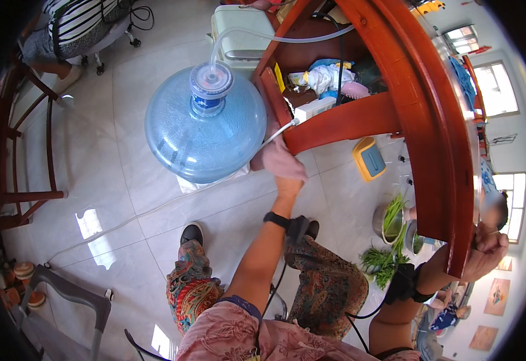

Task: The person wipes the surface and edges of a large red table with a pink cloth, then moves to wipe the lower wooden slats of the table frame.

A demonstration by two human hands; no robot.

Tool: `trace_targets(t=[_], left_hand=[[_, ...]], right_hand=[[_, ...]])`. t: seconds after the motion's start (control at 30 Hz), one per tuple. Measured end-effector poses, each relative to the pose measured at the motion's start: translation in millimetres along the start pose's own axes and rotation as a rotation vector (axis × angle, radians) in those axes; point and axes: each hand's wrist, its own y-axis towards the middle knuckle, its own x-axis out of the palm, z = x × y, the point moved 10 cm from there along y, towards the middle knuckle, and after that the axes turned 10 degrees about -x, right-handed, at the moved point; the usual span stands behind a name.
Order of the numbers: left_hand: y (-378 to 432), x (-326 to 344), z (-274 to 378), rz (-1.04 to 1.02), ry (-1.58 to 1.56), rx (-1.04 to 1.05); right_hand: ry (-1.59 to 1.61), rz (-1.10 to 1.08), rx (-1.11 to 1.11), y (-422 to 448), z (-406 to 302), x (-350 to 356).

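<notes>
My left hand reaches down to the foot of a red-brown wooden table. A pink cloth is wrapped over its fingers, hiding most of them, close to the table's lower rail. Just left of the cloth stands a large blue water jug with a clear hose running from its cap. A white power cord passes above the cloth to a power strip. At the table's edge rests my right hand, fingers curled; whether they grip the edge is unclear.
Several things, including a pink brush, lie on the table's lower shelf. A yellow-and-blue stool, a metal pot with greens and loose greens are at right. A wooden chair stands left. A seated person is beyond the table.
</notes>
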Motion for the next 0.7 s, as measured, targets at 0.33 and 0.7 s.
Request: trace_targets(t=[0.33, 0.7], left_hand=[[18, 45, -167, -0.132, 0.087, -0.142], [0, -16, 43, 0.232, -0.155, 0.230]], right_hand=[[0.449, -0.125, -0.134, 2, -2, 5], [0.925, -0.219, 0.442, -1, 52, 1]])
